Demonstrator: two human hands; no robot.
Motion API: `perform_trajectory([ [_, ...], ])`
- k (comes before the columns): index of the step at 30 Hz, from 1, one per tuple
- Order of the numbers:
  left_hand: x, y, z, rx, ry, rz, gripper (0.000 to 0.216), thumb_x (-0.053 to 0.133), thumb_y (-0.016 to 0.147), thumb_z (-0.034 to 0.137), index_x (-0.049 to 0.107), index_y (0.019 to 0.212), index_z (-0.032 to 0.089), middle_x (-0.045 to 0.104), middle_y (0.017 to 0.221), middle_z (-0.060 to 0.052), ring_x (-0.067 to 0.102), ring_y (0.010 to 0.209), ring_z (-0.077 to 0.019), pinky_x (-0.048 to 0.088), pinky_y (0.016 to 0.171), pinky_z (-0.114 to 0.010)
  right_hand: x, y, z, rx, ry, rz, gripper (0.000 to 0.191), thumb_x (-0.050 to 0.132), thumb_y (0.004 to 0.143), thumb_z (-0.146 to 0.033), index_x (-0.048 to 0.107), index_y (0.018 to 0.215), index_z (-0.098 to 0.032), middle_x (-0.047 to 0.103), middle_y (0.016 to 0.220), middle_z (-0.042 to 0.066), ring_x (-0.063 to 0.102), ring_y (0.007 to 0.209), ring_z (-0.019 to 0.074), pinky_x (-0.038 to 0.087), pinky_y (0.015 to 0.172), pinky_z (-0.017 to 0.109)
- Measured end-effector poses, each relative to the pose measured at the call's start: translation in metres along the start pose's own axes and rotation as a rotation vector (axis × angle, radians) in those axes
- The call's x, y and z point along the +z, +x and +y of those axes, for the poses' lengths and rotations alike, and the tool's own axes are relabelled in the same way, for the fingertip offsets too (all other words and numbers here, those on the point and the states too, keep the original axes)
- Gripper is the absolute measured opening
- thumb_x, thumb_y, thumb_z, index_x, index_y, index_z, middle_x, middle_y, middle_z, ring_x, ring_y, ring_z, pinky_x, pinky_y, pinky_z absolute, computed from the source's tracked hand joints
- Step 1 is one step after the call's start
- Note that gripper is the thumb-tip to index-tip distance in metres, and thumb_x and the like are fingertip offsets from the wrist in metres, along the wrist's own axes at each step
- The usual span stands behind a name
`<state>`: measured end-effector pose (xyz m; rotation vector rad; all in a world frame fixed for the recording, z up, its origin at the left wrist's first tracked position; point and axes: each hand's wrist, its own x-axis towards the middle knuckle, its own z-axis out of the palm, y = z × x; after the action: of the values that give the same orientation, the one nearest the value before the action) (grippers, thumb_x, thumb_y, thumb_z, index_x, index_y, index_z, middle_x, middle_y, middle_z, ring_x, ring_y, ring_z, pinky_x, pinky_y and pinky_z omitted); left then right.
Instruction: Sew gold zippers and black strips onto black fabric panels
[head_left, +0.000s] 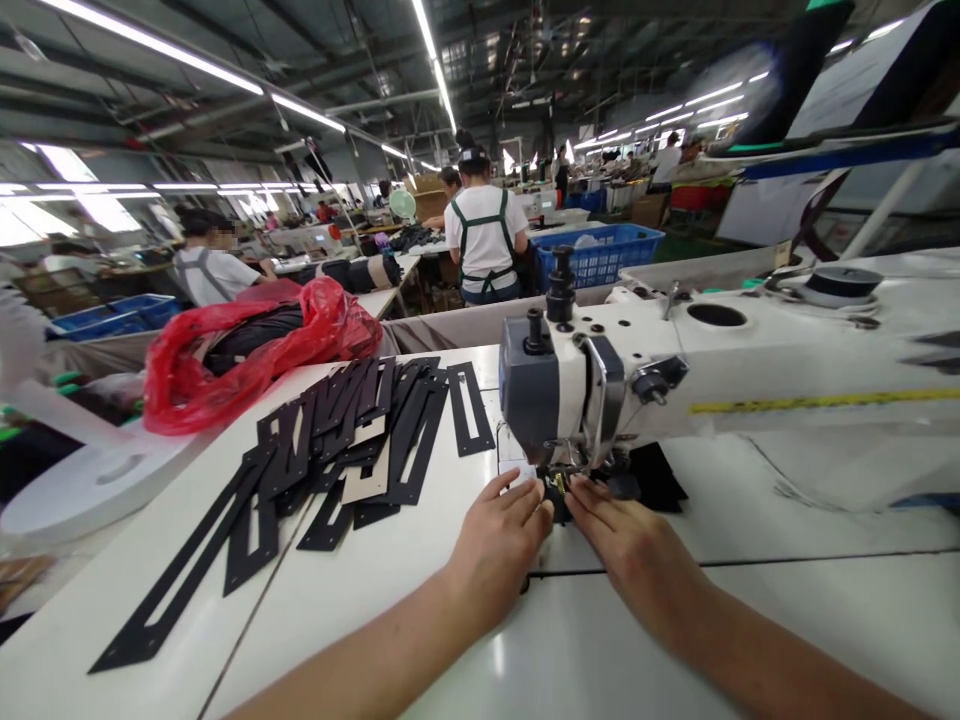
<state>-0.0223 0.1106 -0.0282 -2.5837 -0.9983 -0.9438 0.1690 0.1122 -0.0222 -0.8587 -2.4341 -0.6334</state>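
My left hand [499, 535] rests on the white table with its fingers stretched toward the needle area of the sewing machine [592, 385]. My right hand [626, 540] lies beside it, fingers extended flat onto a small black piece [645, 478] under the presser foot. Both sets of fingertips meet at the black piece just below the machine head. What lies directly under the fingertips is partly hidden.
A spread pile of black cut frame-shaped strips [352, 440] covers the table to the left. A red plastic bag [255, 350] sits behind it. A blue crate [604, 250] and people in aprons [484, 235] stand further back.
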Motion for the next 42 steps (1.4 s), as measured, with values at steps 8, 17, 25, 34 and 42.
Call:
perform_trajectory([
  [8,0.011,0.001,-0.010,-0.028,0.009,-0.013,0.014,0.049,0.087,0.015,0.060,0.094,0.012,0.068,0.101,-0.008,0.061,0.100,-0.0191,0.046,0.092,-0.036,-0.002,0.011,0.005,0.038,0.039,-0.019,0.043,0.028,0.084,0.003,0.065,0.099,-0.009,0.068,0.099,0.010,0.066,0.087,0.0183,0.056,0.080,0.029],
  [17,0.009,0.005,-0.010,-0.041,0.060,-0.057,0.010,0.051,0.086,0.015,0.060,0.090,0.013,0.067,0.100,-0.007,0.060,0.099,-0.0186,0.043,0.093,-0.034,0.002,0.011,0.009,0.042,0.040,-0.009,0.040,0.029,0.084,0.001,0.064,0.098,-0.010,0.069,0.094,0.011,0.066,0.082,0.0189,0.057,0.070,0.027],
  [25,0.009,0.009,-0.014,-0.032,0.045,-0.090,0.009,0.051,0.088,0.016,0.060,0.089,0.013,0.068,0.098,-0.006,0.061,0.096,-0.0179,0.044,0.090,-0.034,0.001,0.013,0.009,0.040,0.032,0.031,0.039,0.031,0.083,0.001,0.064,0.098,-0.013,0.069,0.092,0.008,0.066,0.081,0.0159,0.056,0.067,0.024],
  [34,0.011,0.007,-0.016,-0.014,0.057,-0.059,0.008,0.053,0.087,0.018,0.060,0.089,0.014,0.067,0.100,-0.006,0.061,0.096,-0.0167,0.042,0.092,-0.033,0.006,0.011,0.011,0.051,0.046,0.050,0.037,0.033,0.084,-0.001,0.065,0.098,-0.014,0.069,0.092,0.008,0.066,0.080,0.0171,0.055,0.070,0.027],
  [42,0.022,0.008,-0.023,-0.036,0.044,-0.038,0.009,0.053,0.088,0.018,0.062,0.086,0.015,0.068,0.093,-0.004,0.062,0.091,-0.0150,0.044,0.089,-0.033,0.001,0.006,0.037,0.077,0.182,-0.070,0.030,0.035,0.089,-0.012,0.061,0.103,-0.016,0.067,0.093,0.008,0.064,0.082,0.0165,0.053,0.071,0.026],
])
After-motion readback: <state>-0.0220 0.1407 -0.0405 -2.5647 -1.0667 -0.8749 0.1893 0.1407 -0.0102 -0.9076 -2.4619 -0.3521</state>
